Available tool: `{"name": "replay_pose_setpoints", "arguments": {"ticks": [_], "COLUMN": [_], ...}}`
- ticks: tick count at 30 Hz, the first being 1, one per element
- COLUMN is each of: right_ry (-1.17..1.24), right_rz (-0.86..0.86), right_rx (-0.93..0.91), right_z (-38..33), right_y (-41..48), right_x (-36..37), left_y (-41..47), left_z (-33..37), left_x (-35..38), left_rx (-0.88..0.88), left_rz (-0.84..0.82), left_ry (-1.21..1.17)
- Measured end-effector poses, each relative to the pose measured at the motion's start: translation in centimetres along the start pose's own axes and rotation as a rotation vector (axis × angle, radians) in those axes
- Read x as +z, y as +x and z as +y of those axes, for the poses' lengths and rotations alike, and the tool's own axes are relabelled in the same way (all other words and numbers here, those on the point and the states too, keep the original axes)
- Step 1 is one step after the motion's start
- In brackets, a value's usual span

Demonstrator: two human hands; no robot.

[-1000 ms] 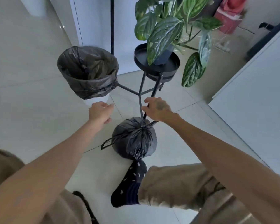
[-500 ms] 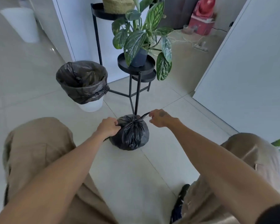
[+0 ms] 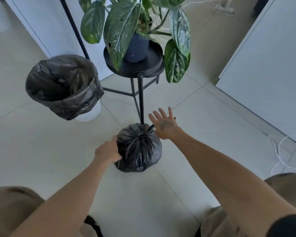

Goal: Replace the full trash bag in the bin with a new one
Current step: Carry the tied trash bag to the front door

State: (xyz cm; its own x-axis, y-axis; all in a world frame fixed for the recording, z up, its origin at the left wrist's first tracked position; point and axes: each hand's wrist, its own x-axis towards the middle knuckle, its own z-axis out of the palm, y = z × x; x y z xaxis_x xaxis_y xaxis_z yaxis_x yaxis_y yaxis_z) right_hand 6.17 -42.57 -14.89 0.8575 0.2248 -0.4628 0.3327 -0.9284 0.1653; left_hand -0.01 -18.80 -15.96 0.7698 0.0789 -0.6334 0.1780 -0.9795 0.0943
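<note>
Since half a second ago the right hand [image 3: 163, 124] has let go, fingers spread; left hand [image 3: 108, 150] grips the tied full bag [image 3: 139, 149]. Beyond it, the bin [image 3: 87, 113] already wears a new bag [image 3: 61, 84]; only carrying away remains.

Both bare forearms are extended forward and downward from the lower corners. The left hand [image 3: 108, 151] is curled, knuckles upward, fingers hidden from view. The right hand [image 3: 164, 123] is held flat, palm down, with fingers [image 3: 161, 112] spread apart.
</note>
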Motion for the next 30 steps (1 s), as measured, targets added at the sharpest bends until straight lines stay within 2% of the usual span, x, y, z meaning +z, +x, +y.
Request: {"name": "replay_pose_setpoints", "arguments": {"ticks": [2,4,10,17,20,24,30], "right_ry": [0.034,0.181,0.547,0.907,1.112,1.371,1.622], "right_rz": [-0.167,-0.229,-0.258,-0.231,-0.160,0.075,0.371], "right_rx": [0.031,0.039,0.115,0.358,0.500,0.738,1.095], "right_z": [0.6,1.1,5.5,14.8,18.3,22.0,26.3], "right_y": [0.8,0.0,-8.1,-25.5,-34.2,-44.9,-58.0], "right_x": [0.1,0.1,-5.4,-19.1,-25.2,-30.7,-34.1], "left_y": [1.3,0.9,-5.8,-21.2,-28.2,-35.3,-42.4], "left_z": [0.5,1.0,5.6,15.3,19.7,26.4,38.0], "left_x": [-0.3,-0.8,-6.7,-21.9,-28.3,-35.5,-41.8], "left_rx": [-0.003,-0.015,0.067,0.234,0.336,0.513,0.798], "left_rz": [-0.048,-0.045,-0.014,0.035,-0.001,-0.043,-0.088], "left_ry": [0.026,0.018,0.021,-0.125,-0.143,-0.104,-0.023]}}
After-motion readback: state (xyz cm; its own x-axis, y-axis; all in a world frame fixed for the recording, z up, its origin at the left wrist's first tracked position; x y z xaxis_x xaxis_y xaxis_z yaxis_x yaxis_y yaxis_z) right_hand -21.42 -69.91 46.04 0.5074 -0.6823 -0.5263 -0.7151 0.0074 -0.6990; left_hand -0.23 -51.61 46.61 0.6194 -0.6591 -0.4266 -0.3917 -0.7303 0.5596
